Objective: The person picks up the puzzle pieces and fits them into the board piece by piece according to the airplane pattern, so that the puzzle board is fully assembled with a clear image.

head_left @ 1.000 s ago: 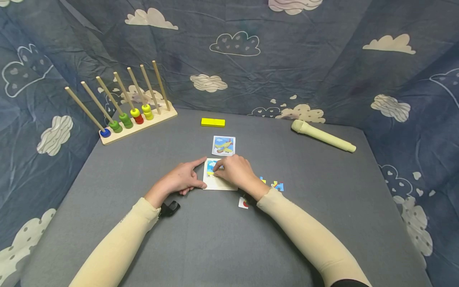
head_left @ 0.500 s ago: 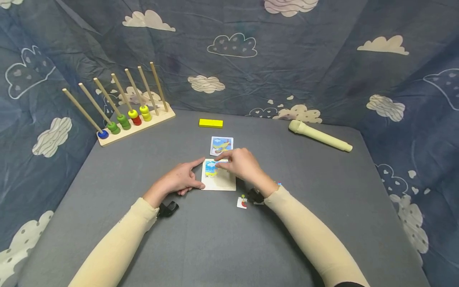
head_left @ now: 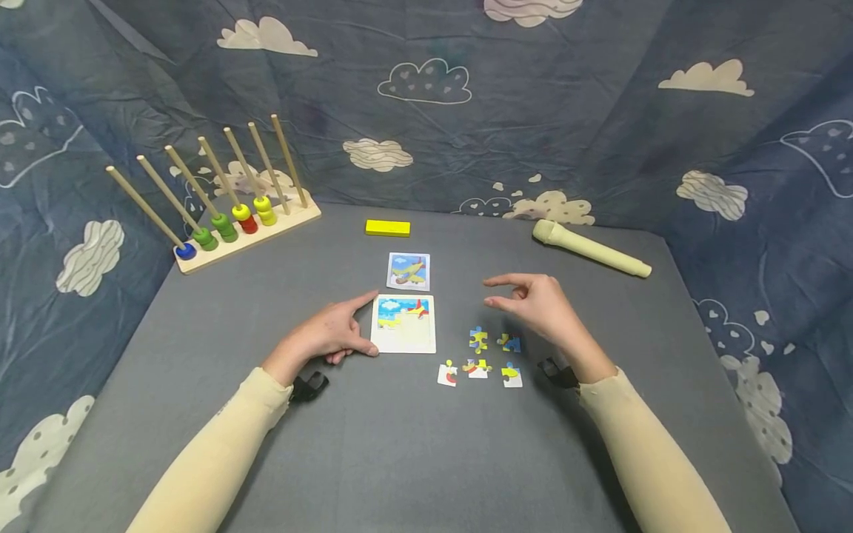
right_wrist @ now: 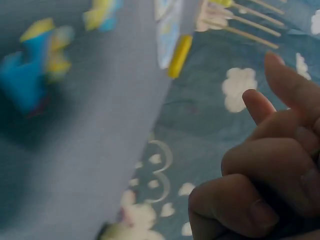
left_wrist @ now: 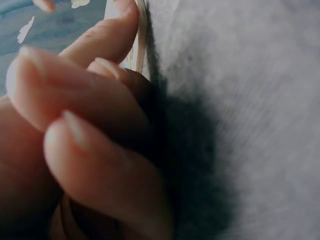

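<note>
A square puzzle board lies mid-table, its upper part filled with pieces of a sky, a cloud and a red tail. My left hand rests beside it, the straight index finger at its upper left corner and the thumb at its lower left corner; the other fingers are bent. My right hand hovers to the right over the table, thumb and index finger apart with nothing between them. Below and left of it lie loose jigsaw pieces, among them a blue and yellow piece, a yellow piece and a white and red piece.
Behind the board lies a picture card of a yellow plane. Farther back is a yellow block. A peg stand with coloured beads stands at the back left, and a cream microphone-shaped object lies at the back right.
My right hand has let go of a jigsaw piece at the board's upper part and moved right, uncovering the board and the loose pieces. The left hand has stayed at the board's left edge.
</note>
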Demonstrator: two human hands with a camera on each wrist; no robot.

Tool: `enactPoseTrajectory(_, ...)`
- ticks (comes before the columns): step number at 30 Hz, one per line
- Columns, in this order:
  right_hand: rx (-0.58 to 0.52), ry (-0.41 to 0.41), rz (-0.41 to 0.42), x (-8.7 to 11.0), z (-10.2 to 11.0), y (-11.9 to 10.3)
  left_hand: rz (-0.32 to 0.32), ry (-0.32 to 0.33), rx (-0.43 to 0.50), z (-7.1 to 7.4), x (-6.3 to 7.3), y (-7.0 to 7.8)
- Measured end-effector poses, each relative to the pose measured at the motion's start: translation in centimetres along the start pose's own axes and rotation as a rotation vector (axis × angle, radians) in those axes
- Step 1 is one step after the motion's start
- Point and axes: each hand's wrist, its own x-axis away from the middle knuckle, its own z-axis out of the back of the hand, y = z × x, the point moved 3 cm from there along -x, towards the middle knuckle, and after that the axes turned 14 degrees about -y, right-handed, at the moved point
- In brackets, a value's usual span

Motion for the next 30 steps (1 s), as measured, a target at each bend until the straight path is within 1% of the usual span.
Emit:
enactPoseTrajectory(4, 0.014, -0.081, -0.058, 1.1, -1.2, 2.3, 0.013, -0.006, -0.032, 0.0, -0.1, 0.1)
enactPoseTrajectory(6, 0.046, -0.116, -0.077, 1.4, -2.0, 3.1, 0.021, -0.007, -0.044, 0.0, -0.1, 0.2)
enactPoseTrajectory(8, 0.103, -0.13, -0.083, 1.6, -2.9, 3.6, 0.03, -0.007, -0.047, 0.0, -0.1, 0.2)
enactPoseTrajectory(12, 0.219, -0.115, -0.072, 1.7, -4.1, 4.1, 0.026, -0.01, -0.036, 0.0, -0.2, 0.2)
enactPoseTrajectory(14, 0.255, -0.106, -0.065, 1.7, -4.5, 4.1, 0.025, -0.01, -0.031, 0.0, -0.2, 0.1)
enactPoseTrajectory(24, 0.287, -0.074, -0.029, 1.8, -5.0, 4.0, 0.03, -0.002, -0.059, 0.1, -0.1, 0.3)
enactPoseTrajectory(30, 0.332, -0.051, -0.012, 1.7, -5.3, 3.9, 0.048, -0.003, -0.048, 0.1, 0.0, 0.3)
